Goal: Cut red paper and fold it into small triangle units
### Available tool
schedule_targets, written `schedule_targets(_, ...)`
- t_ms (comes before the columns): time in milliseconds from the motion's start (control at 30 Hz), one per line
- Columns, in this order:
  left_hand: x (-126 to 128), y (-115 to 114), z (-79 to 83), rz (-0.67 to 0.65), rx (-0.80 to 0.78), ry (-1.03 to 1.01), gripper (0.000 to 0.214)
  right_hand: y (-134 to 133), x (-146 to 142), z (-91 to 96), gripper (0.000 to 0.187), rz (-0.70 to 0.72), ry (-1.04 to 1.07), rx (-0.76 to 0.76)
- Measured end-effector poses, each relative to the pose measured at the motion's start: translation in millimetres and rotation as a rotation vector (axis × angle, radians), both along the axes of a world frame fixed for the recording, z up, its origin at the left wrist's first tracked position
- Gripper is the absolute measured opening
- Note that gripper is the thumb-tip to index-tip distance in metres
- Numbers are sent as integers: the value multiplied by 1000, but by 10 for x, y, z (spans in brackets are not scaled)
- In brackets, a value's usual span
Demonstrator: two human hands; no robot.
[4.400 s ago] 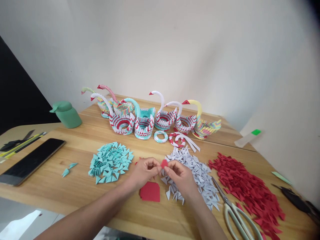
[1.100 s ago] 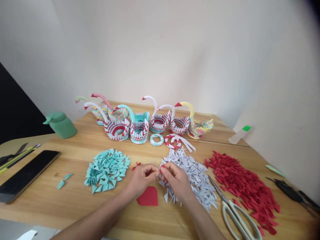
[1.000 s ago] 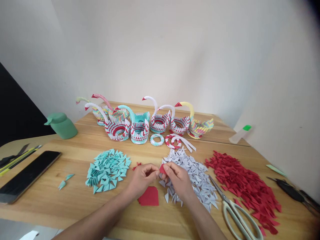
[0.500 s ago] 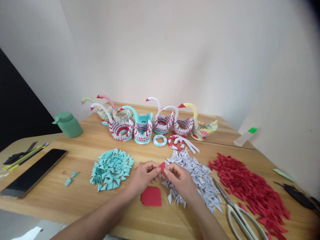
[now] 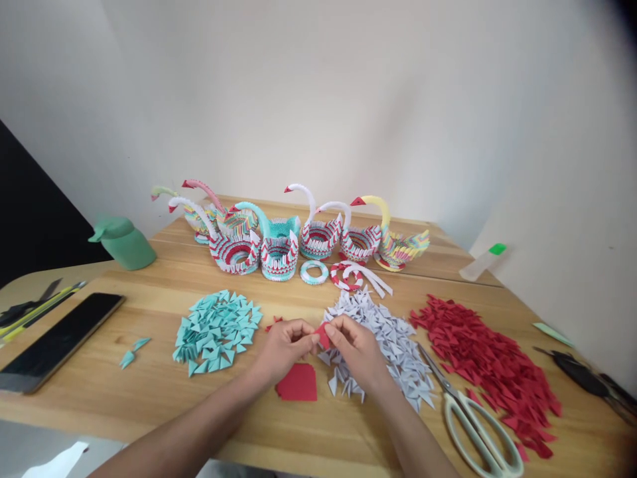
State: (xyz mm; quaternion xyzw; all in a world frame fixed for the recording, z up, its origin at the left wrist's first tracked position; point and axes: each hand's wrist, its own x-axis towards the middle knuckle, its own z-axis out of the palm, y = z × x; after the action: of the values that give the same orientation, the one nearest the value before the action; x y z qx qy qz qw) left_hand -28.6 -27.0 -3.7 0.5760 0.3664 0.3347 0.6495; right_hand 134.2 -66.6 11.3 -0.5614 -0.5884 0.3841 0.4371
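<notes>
A low sweep of the right hand point(image 5: 357, 348) could scatter the pale grey heap of folded paper triangles point(image 5: 404, 355) beside it; an uneven pinch could miscrease or drop the small red folded paper piece point(image 5: 324, 336), held near that heap's left edge, the left hand point(image 5: 288, 346) and right each closed on it, thumb to finger. A plain whitish wall point(image 5: 323, 99) backs a light-brown wooden table point(image 5: 313, 435) bearing multicoloured folded-paper swans point(image 5: 321, 247), cream-handled metal scissors point(image 5: 452, 392) and flat red paper pieces point(image 5: 298, 384).
</notes>
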Motion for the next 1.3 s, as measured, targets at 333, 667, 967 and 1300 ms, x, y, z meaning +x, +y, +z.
schedule_targets(333,-3,-3,33,-10,-19,-44,29,8,-35,-30,23,29,80,-44)
schedule_targets(667,12,-32,-25,-12,65,-30,24,5,-11,41,39,-12,390,-66)
schedule_targets(967,-9,21,30,86,85,-51,31,-4,-25,-9,13,-14,88,47)
schedule_targets(1300,-38,51,14,-55,-247,-145,39,3,-24,-33,18,-6,-261,453)
